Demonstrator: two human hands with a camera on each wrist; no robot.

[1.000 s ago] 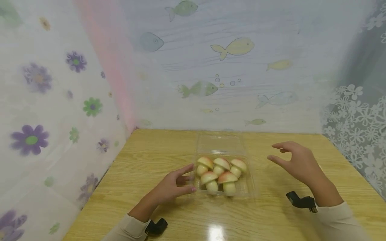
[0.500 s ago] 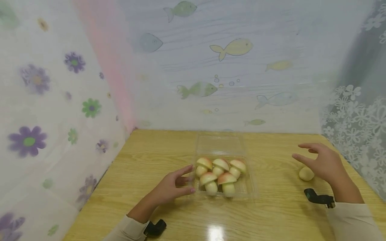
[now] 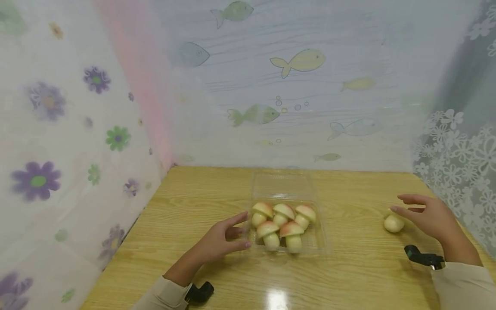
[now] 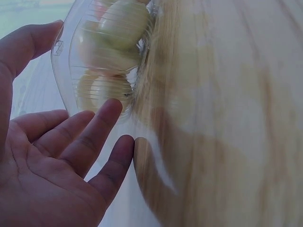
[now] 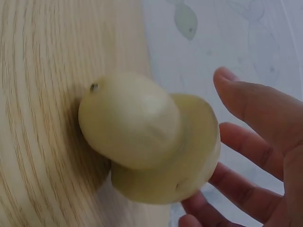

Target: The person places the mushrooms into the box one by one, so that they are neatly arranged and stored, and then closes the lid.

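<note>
A clear plastic clamshell box (image 3: 321, 245) lies with its lid (image 3: 284, 185) folded back on the table. Inside sit several toy mushrooms (image 3: 292, 230) with pale stems and reddish-yellow caps. My left hand (image 3: 217, 239) rests at the box's left side, its thumb and fingertips against the rim; the left wrist view shows the fingers (image 4: 90, 137) fairly straight. Far to the right, a single mushroom (image 3: 393, 224) lies on its side on the wood. Spread around its cap, my right hand (image 3: 434, 217) holds nothing firmly; whether the fingertips touch the cap cannot be told.
The wood-grain table (image 3: 209, 189) ends against a fish-print curtain (image 3: 294, 86) at the back. A flower-print curtain (image 3: 69, 142) borders the left, and white lace flowers (image 3: 461, 155) the right. Each wrist carries a black camera mount (image 3: 422, 257).
My right hand has moved right, away from beside the box, to the lone mushroom, which was hidden from view one second ago. The left hand and box stay put.
</note>
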